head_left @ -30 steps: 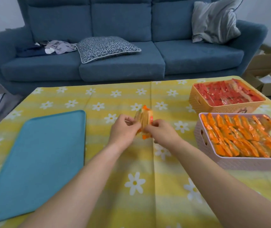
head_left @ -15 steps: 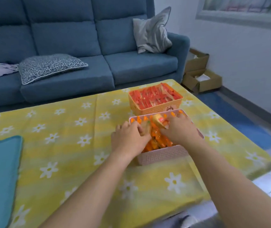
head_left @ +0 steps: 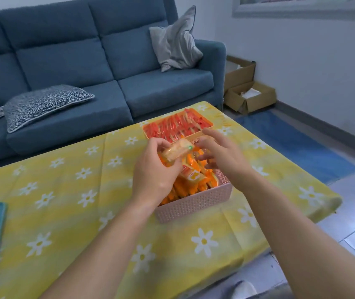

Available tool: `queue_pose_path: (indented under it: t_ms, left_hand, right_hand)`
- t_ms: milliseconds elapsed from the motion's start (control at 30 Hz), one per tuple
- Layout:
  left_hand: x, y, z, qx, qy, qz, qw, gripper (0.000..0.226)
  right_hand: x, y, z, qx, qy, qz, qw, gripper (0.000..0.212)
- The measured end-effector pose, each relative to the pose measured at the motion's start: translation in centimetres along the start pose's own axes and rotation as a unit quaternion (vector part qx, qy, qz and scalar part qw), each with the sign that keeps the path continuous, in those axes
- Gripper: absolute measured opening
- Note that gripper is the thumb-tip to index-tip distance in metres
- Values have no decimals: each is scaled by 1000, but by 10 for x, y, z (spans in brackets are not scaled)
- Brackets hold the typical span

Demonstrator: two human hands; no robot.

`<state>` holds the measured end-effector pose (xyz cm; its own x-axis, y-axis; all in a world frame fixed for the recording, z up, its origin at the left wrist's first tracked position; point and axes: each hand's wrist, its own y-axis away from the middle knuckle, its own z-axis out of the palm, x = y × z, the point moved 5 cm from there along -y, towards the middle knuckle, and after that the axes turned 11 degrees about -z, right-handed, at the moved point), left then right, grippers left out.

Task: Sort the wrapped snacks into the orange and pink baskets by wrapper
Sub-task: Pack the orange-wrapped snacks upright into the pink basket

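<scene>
Nearest, a pink woven plastic basket (head_left: 193, 205) of orange-wrapped snacks (head_left: 185, 189) sits on the yellow daisy-print tablecloth (head_left: 68, 190). Above it the left hand (head_left: 155, 175) grips a pale wrapped snack packet (head_left: 175, 152). The right hand (head_left: 221, 156) hovers just beside it, fingers loose and holding nothing. Behind stands an orange plastic basket (head_left: 209, 124) of red-wrapped snacks (head_left: 172, 127).

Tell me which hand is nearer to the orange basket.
Right. Fingertips of the right hand overlap the front rim of the orange basket; the left hand is a little farther back, over the pink basket, gripping wrapped snacks.
</scene>
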<state>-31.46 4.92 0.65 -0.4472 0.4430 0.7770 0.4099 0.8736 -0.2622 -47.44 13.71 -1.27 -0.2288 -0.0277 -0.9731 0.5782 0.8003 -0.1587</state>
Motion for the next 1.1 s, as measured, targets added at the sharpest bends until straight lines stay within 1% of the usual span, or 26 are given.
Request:
queue_pose_path:
  t_ms: [33, 100, 167, 233, 267, 300, 333, 400, 433, 500, 567, 600, 667, 733, 800, 867, 933, 1000, 1033, 1100]
  left_hand:
    - [8, 2, 9, -20, 26, 20, 999, 37]
    - [18, 4, 24, -48, 61, 39, 996, 40]
    - [23, 5, 36, -63, 82, 35, 994, 41]
    - [27, 5, 45, -77, 94, 35, 992, 39]
    - [30, 5, 50, -94, 95, 35, 990, 38]
    - [31, 5, 54, -116, 91, 31, 989, 37]
    - [30, 3, 58, -139, 80, 22, 987, 37]
    - [20, -3, 61, -165, 35, 2, 986, 35]
    - [14, -7, 60, -165, -11, 4, 986, 33]
    - [4, -12, 55, -168, -142, 33, 975, 38]
    - [-5, -10, 55, -198, -267, 58, 941, 51]
    - [-10, -9, 56, -214, -303, 66, 926, 59]
    - [-17, -9, 56, -219, -329, 82, 915, 69]
    - [-21, -12, 55, -202, -332, 95, 917, 65]
    - [-22, -17, 52, -190, -325, 97, 922, 57]
    - [-21, -22, 48, -174, -293, 85, 936, 49]
    - [-19, -27, 43, -155, -233, 71, 958, 45]
    - [-18, -29, 40, -147, -165, 54, 974, 42]
    - [-15, -29, 40, -147, -134, 47, 979, 40]
    - [-9, -27, 41, -144, -93, 42, 984, 38]
  right_hand:
    - [1, 0, -2, -1, -43, 16, 999, 44]
    - [2, -1, -13, 30, -61, 20, 997, 45]
    - [4, -1, -28, 54, -73, 38, 995, 37]
    - [6, 0, -35, 34, -109, 63, 991, 22]
    - [7, 0, -39, 31, -105, 60, 992, 17]
    - [6, 0, -45, 42, -74, 44, 995, 13]
    - [5, 0, -52, 67, -19, 21, 997, 10]
    - [1, 3, -70, 122, 107, -15, 987, 9]
    - [1, 4, -75, 133, 160, -21, 978, 11]
    - [6, 6, -76, 114, 244, -13, 963, 16]
    - [11, 7, -64, 77, 323, -15, 943, 24]
    - [11, 6, -57, 63, 366, -29, 928, 27]
    - [4, 5, -46, 57, 436, -70, 896, 27]
    - [-8, 5, -43, 76, 465, -105, 876, 23]
    - [-10, 5, -43, 85, 473, -113, 870, 20]
    - [4, 3, -40, 56, 494, -77, 864, 17]
    - [24, 2, -36, 0, 538, -22, 842, 14]
    - [37, 0, -33, -40, 574, 7, 818, 24]
    - [37, -1, -33, -42, 580, 12, 814, 28]
    - [30, -5, -35, -11, 559, -7, 829, 31]
